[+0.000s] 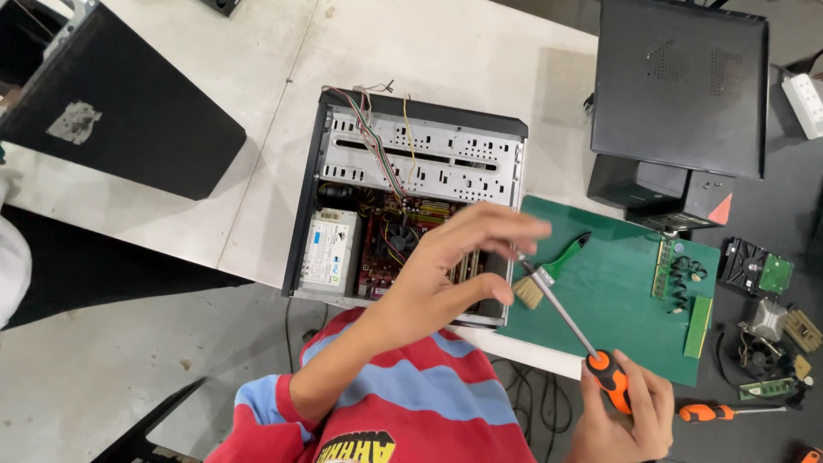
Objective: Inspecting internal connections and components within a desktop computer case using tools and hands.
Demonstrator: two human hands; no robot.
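Screwdriver (573, 323), orange-handled, was clasped in the right hand (621, 418), its long shaft slanting toward the opened computer case (411, 206). Left hand (459, 257) hovered over the case with fingers spread, holding nothing. Risk: the tip could slip and gouge the red motherboard (387, 257) or snag loose wires (377, 146)

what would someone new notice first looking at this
The open computer case lies on its side in the middle of the table, its circuit board and coloured wires exposed. The left hand hovers open over it, while the right hand grips an orange-handled screwdriver near the bottom edge. Beside the case, a green mat holds a green-handled brush and memory sticks.
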